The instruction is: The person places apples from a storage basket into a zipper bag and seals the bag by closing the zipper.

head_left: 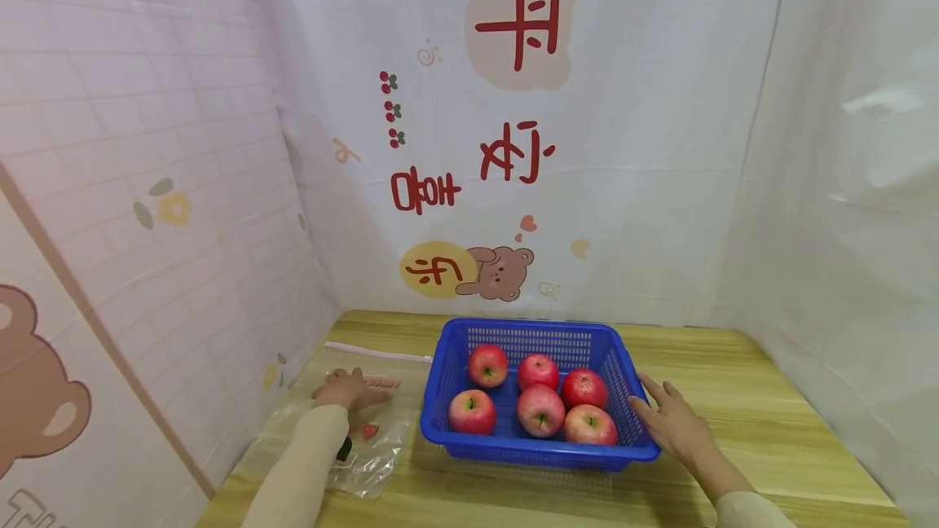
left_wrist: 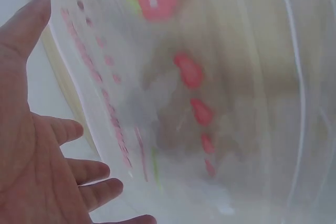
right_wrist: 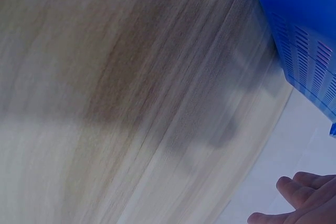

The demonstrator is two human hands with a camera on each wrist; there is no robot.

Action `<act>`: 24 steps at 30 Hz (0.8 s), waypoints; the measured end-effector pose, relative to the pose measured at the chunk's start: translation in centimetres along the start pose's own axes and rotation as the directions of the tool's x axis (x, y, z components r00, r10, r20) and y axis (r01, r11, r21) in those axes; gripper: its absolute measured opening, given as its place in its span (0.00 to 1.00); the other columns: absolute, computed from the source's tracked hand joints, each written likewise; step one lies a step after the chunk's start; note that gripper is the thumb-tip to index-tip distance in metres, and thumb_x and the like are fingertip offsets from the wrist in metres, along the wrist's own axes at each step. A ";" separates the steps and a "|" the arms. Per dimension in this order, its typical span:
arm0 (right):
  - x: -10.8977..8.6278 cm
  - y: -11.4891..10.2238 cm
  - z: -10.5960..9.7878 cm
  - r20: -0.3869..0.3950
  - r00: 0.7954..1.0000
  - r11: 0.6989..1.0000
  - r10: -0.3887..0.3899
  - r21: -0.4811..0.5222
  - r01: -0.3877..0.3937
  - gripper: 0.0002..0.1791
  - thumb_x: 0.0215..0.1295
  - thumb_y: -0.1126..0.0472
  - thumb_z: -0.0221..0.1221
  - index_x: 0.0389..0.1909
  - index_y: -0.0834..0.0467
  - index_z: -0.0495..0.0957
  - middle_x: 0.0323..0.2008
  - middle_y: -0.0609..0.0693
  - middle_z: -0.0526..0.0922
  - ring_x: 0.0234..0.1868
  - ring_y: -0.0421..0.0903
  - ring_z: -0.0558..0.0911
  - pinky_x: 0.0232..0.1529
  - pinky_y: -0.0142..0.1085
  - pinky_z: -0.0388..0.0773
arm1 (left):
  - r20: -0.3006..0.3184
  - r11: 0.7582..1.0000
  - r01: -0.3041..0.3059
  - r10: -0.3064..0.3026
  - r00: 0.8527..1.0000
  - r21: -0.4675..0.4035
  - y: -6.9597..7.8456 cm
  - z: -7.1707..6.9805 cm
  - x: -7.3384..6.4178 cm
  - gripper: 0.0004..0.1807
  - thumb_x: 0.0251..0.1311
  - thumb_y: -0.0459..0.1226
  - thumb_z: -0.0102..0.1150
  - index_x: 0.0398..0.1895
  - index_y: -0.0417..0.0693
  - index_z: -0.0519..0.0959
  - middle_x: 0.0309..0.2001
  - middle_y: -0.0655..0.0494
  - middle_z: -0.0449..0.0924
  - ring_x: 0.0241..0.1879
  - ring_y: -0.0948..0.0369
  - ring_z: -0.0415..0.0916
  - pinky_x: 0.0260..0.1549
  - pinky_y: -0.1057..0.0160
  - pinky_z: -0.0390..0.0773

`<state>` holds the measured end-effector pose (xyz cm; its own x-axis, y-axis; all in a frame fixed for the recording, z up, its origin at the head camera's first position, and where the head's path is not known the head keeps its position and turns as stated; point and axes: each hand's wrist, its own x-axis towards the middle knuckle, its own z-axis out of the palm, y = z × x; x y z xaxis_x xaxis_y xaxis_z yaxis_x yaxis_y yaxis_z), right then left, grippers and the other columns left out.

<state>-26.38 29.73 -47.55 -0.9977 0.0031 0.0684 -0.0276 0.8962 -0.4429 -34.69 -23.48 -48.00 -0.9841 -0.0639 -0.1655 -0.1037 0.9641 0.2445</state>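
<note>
Blue plastic, a perforated rectangular basket (head_left: 543, 453) stands on the wood-grained table (head_left: 770, 418), holding six round red apples (head_left: 541, 411). To its left lies a clear plastic bag with a pale zip strip (head_left: 377, 463); over it the left hand (head_left: 348, 391) spreads relaxed fingers. The right hand (head_left: 678, 424), fingers extended, is at the basket's right rim; contact is unclear.
</note>
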 end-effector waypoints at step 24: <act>0.1 0.0 0.3 -0.002 0.999 0.999 0.042 0.020 -0.042 0.39 0.75 0.38 0.43 0.75 0.61 0.56 0.69 0.79 0.54 0.65 0.79 0.61 0.54 0.79 0.53 | -0.006 0.999 0.032 -0.033 0.999 -0.042 -7.5 -2.0 -0.9 0.42 0.60 0.52 0.60 0.57 0.17 0.66 0.50 0.19 0.72 0.49 0.29 0.72 0.42 0.37 0.76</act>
<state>-26.51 29.59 -47.84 -0.9978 0.0415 0.0511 0.0132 0.8861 -0.4632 -33.36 -31.15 -47.77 -0.9810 -0.0969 -0.1678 -0.1416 0.9497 0.2793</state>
